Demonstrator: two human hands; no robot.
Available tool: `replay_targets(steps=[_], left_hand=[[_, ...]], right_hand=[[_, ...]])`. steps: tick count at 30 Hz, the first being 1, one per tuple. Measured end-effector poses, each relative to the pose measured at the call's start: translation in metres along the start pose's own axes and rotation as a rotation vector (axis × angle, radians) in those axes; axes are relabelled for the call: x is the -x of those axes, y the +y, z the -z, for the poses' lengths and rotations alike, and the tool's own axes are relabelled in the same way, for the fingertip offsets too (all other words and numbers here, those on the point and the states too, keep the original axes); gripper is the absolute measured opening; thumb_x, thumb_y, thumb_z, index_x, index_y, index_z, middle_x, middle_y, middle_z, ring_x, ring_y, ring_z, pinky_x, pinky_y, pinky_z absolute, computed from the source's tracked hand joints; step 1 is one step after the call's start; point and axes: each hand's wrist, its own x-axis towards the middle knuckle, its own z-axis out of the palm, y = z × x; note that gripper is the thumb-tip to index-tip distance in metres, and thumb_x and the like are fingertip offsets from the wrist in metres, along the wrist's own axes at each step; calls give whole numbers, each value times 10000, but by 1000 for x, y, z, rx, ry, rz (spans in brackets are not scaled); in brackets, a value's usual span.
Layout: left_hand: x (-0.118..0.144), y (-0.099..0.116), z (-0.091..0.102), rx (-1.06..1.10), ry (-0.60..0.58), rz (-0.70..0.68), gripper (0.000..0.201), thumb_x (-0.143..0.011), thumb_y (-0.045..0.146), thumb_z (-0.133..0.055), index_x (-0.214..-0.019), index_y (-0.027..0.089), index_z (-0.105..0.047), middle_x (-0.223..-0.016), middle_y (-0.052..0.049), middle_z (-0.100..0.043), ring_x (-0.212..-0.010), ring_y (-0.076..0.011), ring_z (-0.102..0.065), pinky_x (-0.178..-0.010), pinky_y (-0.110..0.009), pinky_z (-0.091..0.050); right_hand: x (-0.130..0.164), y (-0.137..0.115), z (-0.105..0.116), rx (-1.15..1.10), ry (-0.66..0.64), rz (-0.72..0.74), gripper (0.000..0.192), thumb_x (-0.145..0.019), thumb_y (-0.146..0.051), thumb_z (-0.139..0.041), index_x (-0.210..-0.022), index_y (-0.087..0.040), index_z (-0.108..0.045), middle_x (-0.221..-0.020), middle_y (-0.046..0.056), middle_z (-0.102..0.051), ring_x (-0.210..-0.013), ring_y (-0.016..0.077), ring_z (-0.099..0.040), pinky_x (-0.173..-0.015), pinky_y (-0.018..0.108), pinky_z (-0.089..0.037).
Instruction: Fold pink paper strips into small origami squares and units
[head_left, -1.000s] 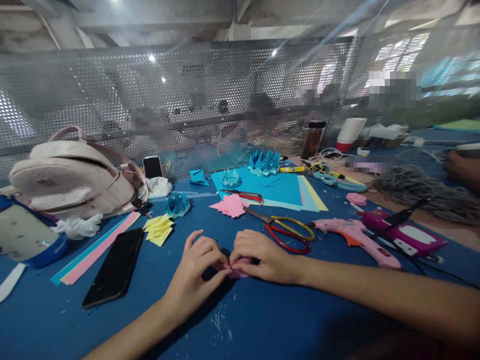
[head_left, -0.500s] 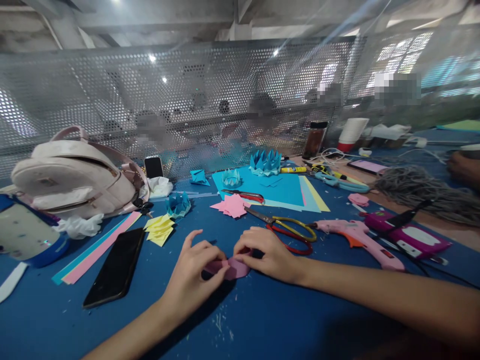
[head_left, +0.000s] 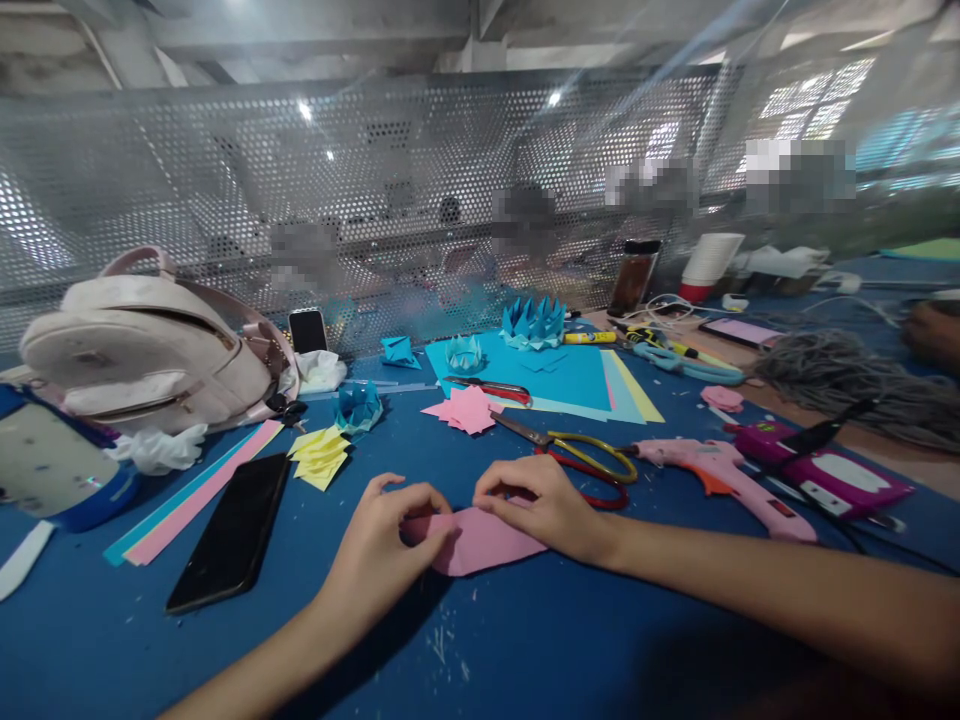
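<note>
A pink paper piece [head_left: 480, 541] lies partly unfolded on the blue table [head_left: 525, 650] in front of me. My left hand [head_left: 382, 545] pinches its left edge between thumb and fingers. My right hand [head_left: 536, 505] holds its upper right edge. Just beyond my right hand lie scissors with red and yellow handles [head_left: 581, 458]. A black phone [head_left: 231, 532] rests face up to the left of my left hand.
A pink glue gun [head_left: 720, 470] and a pink case [head_left: 821, 470] lie at the right. Pink [head_left: 466, 409], yellow [head_left: 321, 455] and blue folded papers [head_left: 532, 322], coloured sheets [head_left: 577, 375], paper strips [head_left: 191, 495] and a pale backpack [head_left: 142, 345] sit behind. A perforated metal screen [head_left: 375, 200] closes the back.
The pink paper was a small tight fold under my fingertips a second ago. It has since opened out into a wider flat shape, and my hands have drawn slightly apart.
</note>
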Motion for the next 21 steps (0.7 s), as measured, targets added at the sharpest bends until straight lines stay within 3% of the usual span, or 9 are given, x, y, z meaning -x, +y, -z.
replay_targets(steps=[5,14,21], left_hand=[[-2,-2,-1,15,-15,-21,112,-853,272,-584,-763,233,-638,-711,34,-664,-732,-186,-588,-1033,-453,-330],[-1,-3,-5,-6,-10,-73,123,-843,193,-593,-738,233,-642,-702,72,-690,-615,-127,-575,-1067,-466,-301],[-2,0,-5,-30,-23,-138,166,-892,189,-599,-792,261,-711,-732,68,-734,-662,-141,-615,-1081,-504,-263]], right_hand=[[-2,1,1,24,-42,9,223,-911,-380,-620,-853,-174,-680,-768,11,-698,-661,115,-616,-652,220,-425],[-5,2,1,137,-120,264,254,-952,-362,-578,-809,-165,-650,-741,15,-676,-687,123,-582,-702,280,-338],[-3,1,1,164,-133,295,306,-979,-398,-519,-830,-169,-657,-727,19,-663,-687,130,-557,-693,283,-341]])
